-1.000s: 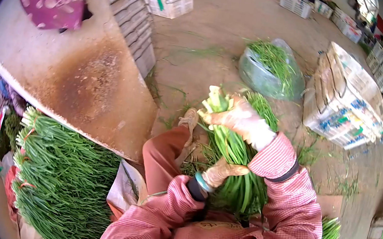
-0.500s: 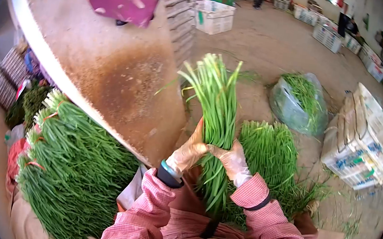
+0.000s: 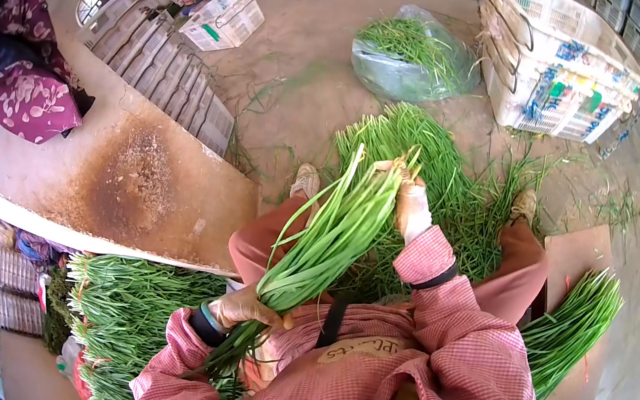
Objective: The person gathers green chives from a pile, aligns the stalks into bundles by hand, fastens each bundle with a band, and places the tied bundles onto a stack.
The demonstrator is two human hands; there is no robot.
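Observation:
A loose bunch of garlic chives (image 3: 335,239) slants across my lap, its pale stem ends up and to the right. My left hand (image 3: 249,309), in a thin glove, is closed around the lower leafy part. At the upper end my right hand (image 3: 414,205), also gloved, is closed on the stems, where some yellow-brown bits stick out. Its fingertips are partly hidden. Behind the bunch, a heap of loose chives (image 3: 418,144) lies on the floor between my legs. Stacked chives (image 3: 136,317) are at my left, and another bundle (image 3: 573,334) lies at my right on cardboard (image 3: 587,250).
A stained board or ledge (image 3: 194,219) runs along my left. Stacked white crates (image 3: 560,66) stand ahead right, beside a clear bag of greens (image 3: 413,58). More crates (image 3: 165,76) line the left. A person in patterned purple clothing (image 3: 31,98) is at far left.
The view has turned and tilted down. The bunch has gone from upright between both hands to slanted; my left hand has dropped to its leafy end, my right hand has gone to the stem end.

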